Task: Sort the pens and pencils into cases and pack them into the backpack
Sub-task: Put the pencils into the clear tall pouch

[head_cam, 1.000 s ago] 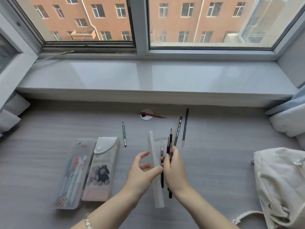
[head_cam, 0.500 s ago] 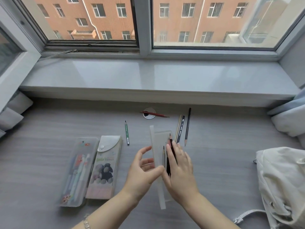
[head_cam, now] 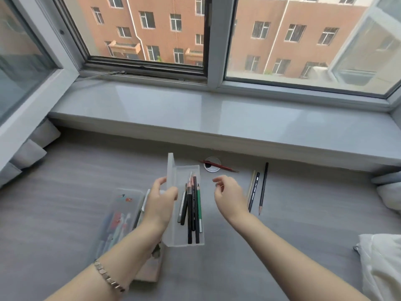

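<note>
Grey desk [head_cam: 303, 235] below a window sill, with the white backpack [head_cam: 382, 263] at its right edge. Centre: translucent case [head_cam: 184, 171] standing open, pencils lying lengthwise inside. The left hand [head_cam: 161, 198] pinches the raised lid [head_cam: 170, 168] between thumb and fingers. The right hand [head_cam: 230, 195] hovers just right of the case, fingers loosely curled, holding nothing. Three loose pencils [head_cam: 254, 192] lie near it on its right, long axes running away from the person; the right hand is nearer. A red pencil [head_cam: 219, 166] lies crosswise beyond.

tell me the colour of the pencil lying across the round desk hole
The pencil is dark red, best seen in the head view.
</note>
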Demonstrator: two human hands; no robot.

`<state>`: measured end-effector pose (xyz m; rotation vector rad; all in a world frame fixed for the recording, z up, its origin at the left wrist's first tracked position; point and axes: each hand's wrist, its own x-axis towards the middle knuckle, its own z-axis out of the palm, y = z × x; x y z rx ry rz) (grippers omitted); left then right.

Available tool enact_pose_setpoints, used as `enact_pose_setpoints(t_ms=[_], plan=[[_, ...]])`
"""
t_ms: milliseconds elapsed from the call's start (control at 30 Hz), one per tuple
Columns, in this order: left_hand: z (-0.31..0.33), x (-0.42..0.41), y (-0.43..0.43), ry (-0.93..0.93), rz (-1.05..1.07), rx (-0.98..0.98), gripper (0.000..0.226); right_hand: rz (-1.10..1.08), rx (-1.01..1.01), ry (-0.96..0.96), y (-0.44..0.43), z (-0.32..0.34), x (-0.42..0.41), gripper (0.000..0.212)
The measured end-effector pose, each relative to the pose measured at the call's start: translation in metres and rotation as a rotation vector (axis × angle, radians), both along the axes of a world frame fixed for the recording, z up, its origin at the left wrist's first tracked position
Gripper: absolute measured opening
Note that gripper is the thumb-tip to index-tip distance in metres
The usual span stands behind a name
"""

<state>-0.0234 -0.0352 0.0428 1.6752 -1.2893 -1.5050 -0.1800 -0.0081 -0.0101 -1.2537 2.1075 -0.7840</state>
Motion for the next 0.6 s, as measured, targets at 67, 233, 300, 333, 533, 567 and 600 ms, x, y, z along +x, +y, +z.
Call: enact_pose_setpoints(t_ms=[67, 233, 300, 333, 533, 567, 600], plan=[[0.002, 0.01, -0.017, -0.002, 0.067, -0.02, 0.035, 0.06, 0.125, 0.025, -0.03, -0.004, 0.008, 0.028], [0.0, 0.023, -0.048, -0.006, 0.132, 0.019, 0.032, 0.256, 0.341, 0.117, -0.077, -0.015, 0.038, 0.036], [-0.003, 0.024, -0.058, -0.001, 0.13, 0.038, 0.033, 0.265, 0.373, 0.188, -0.086, -0.02, 0.048, 0.032], [-0.005, 0.024, -0.063, 0.002, 0.124, 0.048, 0.033, 0.261, 0.376, 0.218, -0.089, -0.024, 0.05, 0.028], [-0.014, 0.017, -0.079, 0.033, 0.095, 0.082, 0.034, 0.206, 0.358, 0.326, -0.091, -0.036, 0.027, 0.027], [-0.016, 0.015, -0.081, 0.041, 0.088, 0.087, 0.034, 0.213, 0.357, 0.362, -0.092, -0.032, 0.018, 0.028], [-0.018, 0.013, -0.082, 0.046, 0.078, 0.09, 0.035, 0.232, 0.339, 0.443, -0.091, -0.031, 0.006, 0.029]])
